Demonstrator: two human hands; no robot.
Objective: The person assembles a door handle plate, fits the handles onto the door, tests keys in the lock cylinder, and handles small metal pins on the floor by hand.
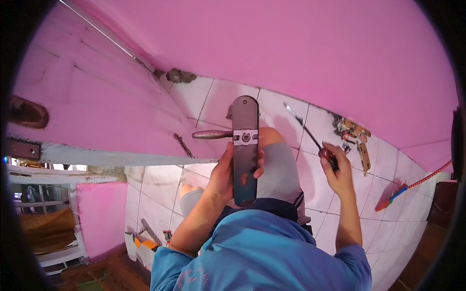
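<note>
In front of my body, my left hand grips the lower half of a long door handle plate, its fingers wrapped around the edges. The back of the plate faces me, with a pale metal fitting across its middle. A lever sticks out to the left. My right hand is closed around the dark red grip of a screwdriver. Its shaft points up and left, apart from the plate. Left of the plate, the pink door has a dark oval fitting on it.
Metal lock parts and a loose brass-coloured strip lie on the white tiles at right. A broom is farther right. Behind my left elbow lies a hammer-like tool. A pink wall rises ahead.
</note>
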